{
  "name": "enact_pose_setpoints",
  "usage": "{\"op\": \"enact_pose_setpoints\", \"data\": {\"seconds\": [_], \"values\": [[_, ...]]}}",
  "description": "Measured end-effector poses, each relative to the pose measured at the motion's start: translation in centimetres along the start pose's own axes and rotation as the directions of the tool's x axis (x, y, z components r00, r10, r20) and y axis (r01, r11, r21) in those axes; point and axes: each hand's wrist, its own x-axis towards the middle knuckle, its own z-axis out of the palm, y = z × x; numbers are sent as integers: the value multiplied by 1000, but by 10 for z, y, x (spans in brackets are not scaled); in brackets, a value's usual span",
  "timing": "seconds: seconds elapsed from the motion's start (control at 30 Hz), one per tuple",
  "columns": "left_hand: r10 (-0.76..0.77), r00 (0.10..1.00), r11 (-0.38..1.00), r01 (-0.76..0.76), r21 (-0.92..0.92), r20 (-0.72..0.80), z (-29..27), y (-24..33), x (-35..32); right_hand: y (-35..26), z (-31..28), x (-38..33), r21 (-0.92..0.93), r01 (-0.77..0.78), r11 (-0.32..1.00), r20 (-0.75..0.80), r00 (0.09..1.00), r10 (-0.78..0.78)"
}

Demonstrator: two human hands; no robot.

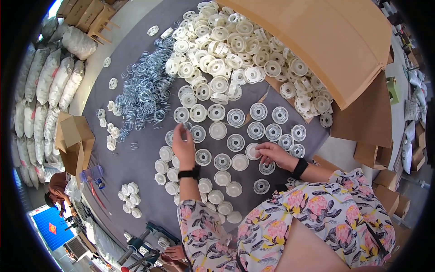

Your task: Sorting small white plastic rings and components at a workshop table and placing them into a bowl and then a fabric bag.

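Observation:
My left hand [183,148] is over the left of the laid-out rings, fingertips pinched together. What lies between them is too small to make out. Beneath its fingers is a white ring with a metallic-looking inside [197,134]. My right hand [277,156] has its fingertips closed at the edge of a white round plastic cap [252,151]. Around both hands lie loose rows of similar rings, some showing a grey centre [235,143], others covered by a smooth white disc [218,130]. Several white caps [172,188] sit below my left wrist.
A heap of blue-grey coil springs [145,90] lies at the far left, beside a big pile of cream plastic rings [217,50]. A large cardboard box [326,41] tips onto the table at the right. Another person's hand [174,252] is near a green-handled press [145,242].

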Motion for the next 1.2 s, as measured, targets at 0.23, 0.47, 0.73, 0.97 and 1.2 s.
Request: {"op": "enact_pose_setpoints", "data": {"seconds": [0.23, 0.47, 0.73, 0.97, 1.2], "values": [[321, 939, 830, -341, 442, 122, 6, -43, 45, 11, -3, 2, 22, -11, 1000, -17, 1000, 12], [265, 956, 873, -182, 452, -126, -12, -36, 63, 12, -10, 3, 62, 5, 998, -50, 999, -2], [152, 974, 951, -98, 293, -169, -9, -69, 106, 17, -24, -15, 71, 38, 997, -58, 998, -34], [18, 935, 980, -86, -177, -355, -13, -168, 101, 39, -42, -26, 197, 133, 971, -44, 991, -126], [36, 933, 986, 26, 166, -358, -49, -119, 53, 43, -48, -33, 230, 143, 963, -105, 987, -122]]}}
